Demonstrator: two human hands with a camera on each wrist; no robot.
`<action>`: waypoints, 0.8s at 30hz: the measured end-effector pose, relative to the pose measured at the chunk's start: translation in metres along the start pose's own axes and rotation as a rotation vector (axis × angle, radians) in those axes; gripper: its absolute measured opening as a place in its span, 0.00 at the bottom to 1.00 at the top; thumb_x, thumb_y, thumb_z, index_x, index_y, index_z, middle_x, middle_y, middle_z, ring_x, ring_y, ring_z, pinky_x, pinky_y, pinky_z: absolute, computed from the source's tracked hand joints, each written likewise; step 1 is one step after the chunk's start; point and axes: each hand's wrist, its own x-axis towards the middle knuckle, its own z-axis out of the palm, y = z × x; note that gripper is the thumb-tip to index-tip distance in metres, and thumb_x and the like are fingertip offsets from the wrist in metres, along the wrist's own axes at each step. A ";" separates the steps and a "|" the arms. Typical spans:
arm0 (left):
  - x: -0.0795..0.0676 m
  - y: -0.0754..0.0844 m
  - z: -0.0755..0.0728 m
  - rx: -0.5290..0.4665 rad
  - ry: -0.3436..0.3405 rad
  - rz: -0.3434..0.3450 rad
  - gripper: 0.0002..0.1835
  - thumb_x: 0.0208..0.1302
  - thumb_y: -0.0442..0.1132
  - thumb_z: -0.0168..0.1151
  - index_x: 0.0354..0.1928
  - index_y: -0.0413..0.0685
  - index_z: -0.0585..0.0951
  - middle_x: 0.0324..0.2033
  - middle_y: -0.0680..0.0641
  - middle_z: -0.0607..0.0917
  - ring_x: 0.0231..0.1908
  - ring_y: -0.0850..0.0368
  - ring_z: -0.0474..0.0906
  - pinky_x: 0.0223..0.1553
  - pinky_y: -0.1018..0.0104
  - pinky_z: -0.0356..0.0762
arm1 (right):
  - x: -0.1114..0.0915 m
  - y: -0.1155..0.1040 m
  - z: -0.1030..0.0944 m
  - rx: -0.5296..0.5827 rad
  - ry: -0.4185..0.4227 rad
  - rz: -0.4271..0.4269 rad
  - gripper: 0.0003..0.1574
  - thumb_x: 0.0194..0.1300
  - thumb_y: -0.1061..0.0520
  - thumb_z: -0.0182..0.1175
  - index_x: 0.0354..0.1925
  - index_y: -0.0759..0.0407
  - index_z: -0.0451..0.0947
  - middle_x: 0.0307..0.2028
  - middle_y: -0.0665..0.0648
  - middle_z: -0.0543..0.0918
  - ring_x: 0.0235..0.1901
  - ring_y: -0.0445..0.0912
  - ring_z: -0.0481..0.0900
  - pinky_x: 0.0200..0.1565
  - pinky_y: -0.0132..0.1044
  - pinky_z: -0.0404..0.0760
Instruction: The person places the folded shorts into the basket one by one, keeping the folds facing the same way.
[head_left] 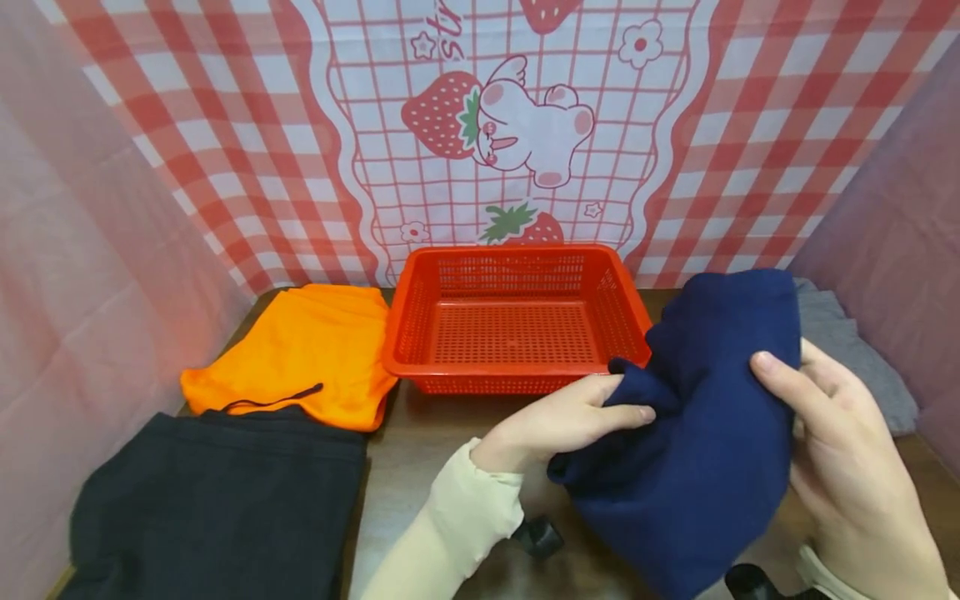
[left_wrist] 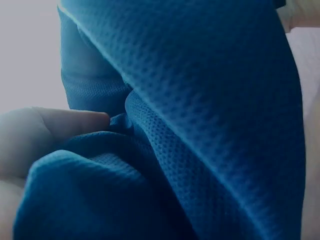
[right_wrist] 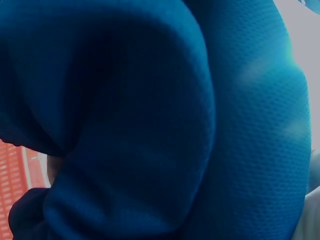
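A navy blue garment (head_left: 712, 433), bunched and folded over, hangs between both hands at the right front of the basket. My left hand (head_left: 573, 421) pinches its left edge, with the fingertips partly hidden in the folds. On the other side my right hand (head_left: 843, 450) grips the right edge, thumb on the front and fingers behind the cloth. In the left wrist view, the textured cloth (left_wrist: 215, 110) fills most of the picture beside a finger of the left hand (left_wrist: 65, 125). Cloth (right_wrist: 140, 125) covers nearly all of the right wrist view and hides the right hand.
A red plastic basket (head_left: 513, 379) stands at the back middle, with nothing in it. Orange shorts (head_left: 315, 350) with a dark drawstring lie left of it, partly under a black folded garment (head_left: 217, 500). Grey cloth (head_left: 862, 358) lies at the right behind my right hand.
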 end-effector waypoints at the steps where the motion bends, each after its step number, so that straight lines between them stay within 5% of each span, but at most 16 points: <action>1: -0.002 0.001 -0.001 -0.019 0.006 -0.002 0.07 0.64 0.42 0.53 0.38 0.46 0.74 0.31 0.55 0.76 0.34 0.67 0.73 0.41 0.77 0.71 | 0.002 0.000 0.002 0.004 0.001 -0.003 0.21 0.70 0.69 0.30 0.52 0.69 0.68 0.34 0.61 0.83 0.28 0.50 0.82 0.27 0.41 0.81; 10: -0.015 0.009 -0.014 -0.077 0.067 0.044 0.09 0.65 0.39 0.52 0.43 0.42 0.75 0.34 0.52 0.78 0.35 0.65 0.75 0.44 0.73 0.73 | 0.012 -0.001 0.013 0.043 -0.046 -0.041 0.21 0.70 0.69 0.30 0.53 0.70 0.66 0.36 0.62 0.81 0.30 0.50 0.82 0.28 0.39 0.81; 18: -0.029 0.014 -0.025 -0.134 0.158 0.003 0.14 0.64 0.41 0.53 0.49 0.46 0.75 0.42 0.51 0.78 0.42 0.61 0.74 0.49 0.68 0.71 | 0.020 0.001 0.015 0.103 -0.098 -0.034 0.22 0.71 0.67 0.29 0.56 0.69 0.65 0.38 0.63 0.82 0.32 0.51 0.83 0.30 0.40 0.81; 24: -0.044 0.018 -0.039 -0.170 0.205 0.057 0.13 0.65 0.40 0.52 0.48 0.41 0.75 0.40 0.45 0.79 0.39 0.56 0.76 0.48 0.64 0.74 | 0.024 0.003 0.011 0.083 -0.084 -0.054 0.22 0.71 0.68 0.30 0.57 0.68 0.65 0.40 0.62 0.82 0.33 0.49 0.83 0.32 0.39 0.81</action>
